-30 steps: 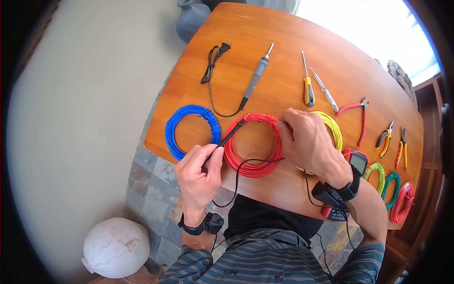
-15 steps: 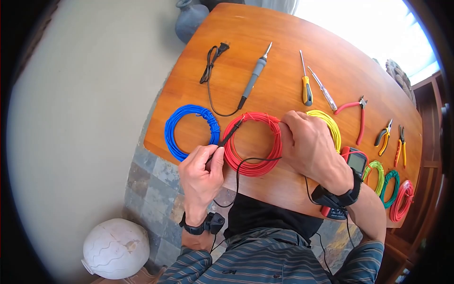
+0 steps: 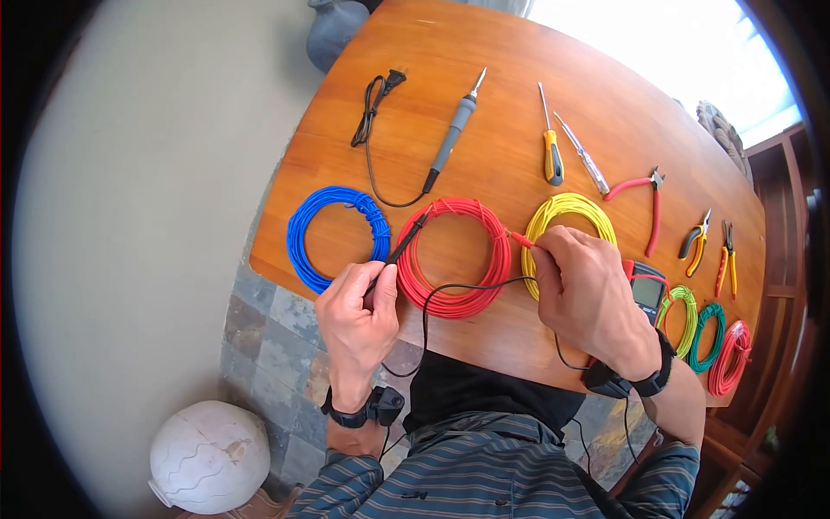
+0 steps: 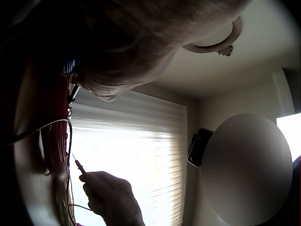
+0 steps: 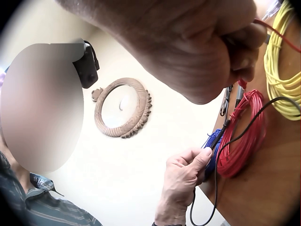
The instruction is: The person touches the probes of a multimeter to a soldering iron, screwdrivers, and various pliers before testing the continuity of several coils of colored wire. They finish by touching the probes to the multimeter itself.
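Note:
My left hand (image 3: 356, 313) pinches a black test probe (image 3: 406, 239), its tip at the upper left of the red wire coil (image 3: 405, 275). In my right hand (image 3: 590, 290) is a red test probe (image 3: 520, 239), pointing left toward the coil's right side. The left wrist view shows that probe's thin tip (image 4: 74, 157) close beside the coil. A black lead (image 3: 471, 285) loops across the red coil. The yellow wire coil (image 3: 574, 201) lies behind the right hand, the blue wire coil (image 3: 296, 238) beside the left. Partly covered by the right arm is a multimeter (image 3: 647, 292).
A soldering iron (image 3: 450, 137) with its cord lies at the back left. Farther right are a screwdriver (image 3: 552, 157), a voltage tester (image 3: 583, 156), red-handled cutters (image 3: 654, 208) and two pliers (image 3: 696, 238). Small wire coils (image 3: 729, 359) lie near the right edge.
My right hand has drawn back right and down from the red coil, bringing the red probe into sight. The left hand keeps the black probe at the coil. The head view has shifted slightly.

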Demonstrator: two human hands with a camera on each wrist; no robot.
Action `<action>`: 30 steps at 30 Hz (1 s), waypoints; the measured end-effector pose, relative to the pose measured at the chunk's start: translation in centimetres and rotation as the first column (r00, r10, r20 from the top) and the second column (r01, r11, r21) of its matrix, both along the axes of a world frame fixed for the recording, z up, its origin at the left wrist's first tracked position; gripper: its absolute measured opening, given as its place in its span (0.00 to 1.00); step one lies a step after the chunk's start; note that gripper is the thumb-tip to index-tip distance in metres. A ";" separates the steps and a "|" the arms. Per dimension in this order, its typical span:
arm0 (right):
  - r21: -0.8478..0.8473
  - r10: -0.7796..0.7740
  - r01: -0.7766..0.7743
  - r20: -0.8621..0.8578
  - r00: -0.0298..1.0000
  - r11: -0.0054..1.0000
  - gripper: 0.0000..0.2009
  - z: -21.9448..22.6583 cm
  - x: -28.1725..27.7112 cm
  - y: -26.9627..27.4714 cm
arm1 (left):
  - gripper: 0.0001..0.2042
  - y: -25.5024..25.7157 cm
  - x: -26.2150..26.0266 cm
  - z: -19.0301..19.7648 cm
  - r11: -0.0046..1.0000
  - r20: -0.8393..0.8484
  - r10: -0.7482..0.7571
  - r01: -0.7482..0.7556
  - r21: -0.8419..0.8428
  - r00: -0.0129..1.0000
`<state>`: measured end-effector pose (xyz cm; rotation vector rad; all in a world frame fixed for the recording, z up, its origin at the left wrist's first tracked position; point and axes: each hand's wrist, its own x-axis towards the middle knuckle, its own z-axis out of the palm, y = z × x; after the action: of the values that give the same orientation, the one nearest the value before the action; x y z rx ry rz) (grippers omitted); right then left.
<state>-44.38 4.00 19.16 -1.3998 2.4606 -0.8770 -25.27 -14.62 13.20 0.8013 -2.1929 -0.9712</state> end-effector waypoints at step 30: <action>0.082 -0.045 0.045 -0.002 0.999 0.996 0.06 -0.4 0.6 1.1 | 0.05 0.4 0.0 -0.1 0.999 0.008 0.029 -0.028 -0.034 1.000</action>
<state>-43.76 5.07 18.79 -1.3229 2.5068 -0.7756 -25.26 -14.23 13.08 0.8206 -2.1937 -0.9159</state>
